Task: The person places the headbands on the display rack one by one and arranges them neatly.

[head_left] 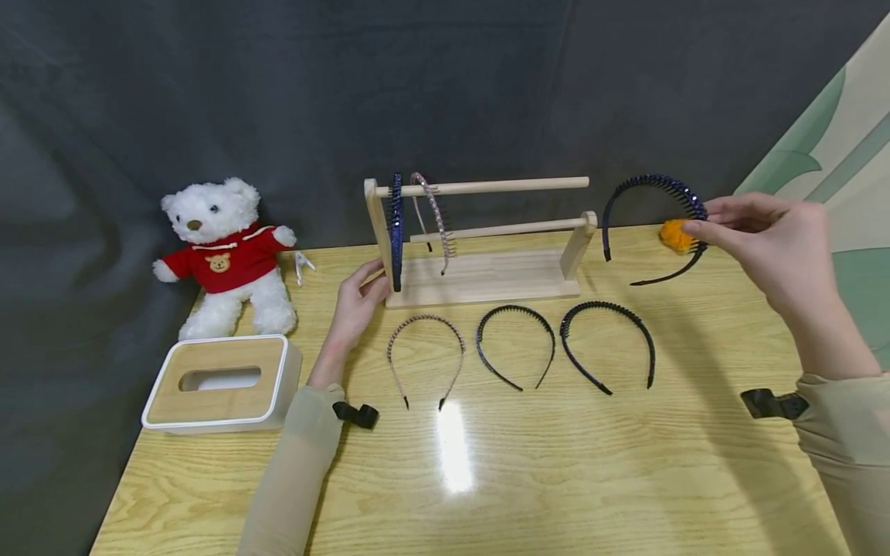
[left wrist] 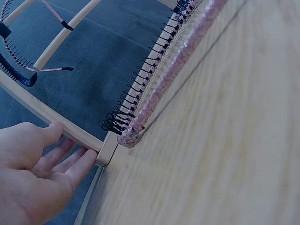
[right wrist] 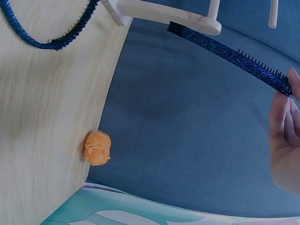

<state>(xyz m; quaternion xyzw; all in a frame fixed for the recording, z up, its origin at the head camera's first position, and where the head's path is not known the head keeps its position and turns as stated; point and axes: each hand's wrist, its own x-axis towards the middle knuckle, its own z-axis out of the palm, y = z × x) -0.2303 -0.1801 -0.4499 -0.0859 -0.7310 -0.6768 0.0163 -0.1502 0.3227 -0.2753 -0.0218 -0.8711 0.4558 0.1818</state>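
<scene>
The right hand (head_left: pixel 761 232) pinches a dark blue headband (head_left: pixel 653 185) near the top of its arch, holding it in the air just to the right of the wooden rack (head_left: pixel 480 232), with both tips pointing down and left toward the table (head_left: pixel 626 463). The rack's two rails run left to right, their free ends facing the held headband, so the rack lies to the left of this grip and the right hand is the nearer one to those ends. The left hand (head_left: pixel 358 301) rests with relaxed, fairly straight fingers against the rack's left upright, gripping nothing. The head view shows three headbands lying flat in front of the rack and two hanging on it. Only the right wrist view shows clearly that the orange ball (right wrist: pixel 97 148) sits on the table edge, apart from the held headband.
</scene>
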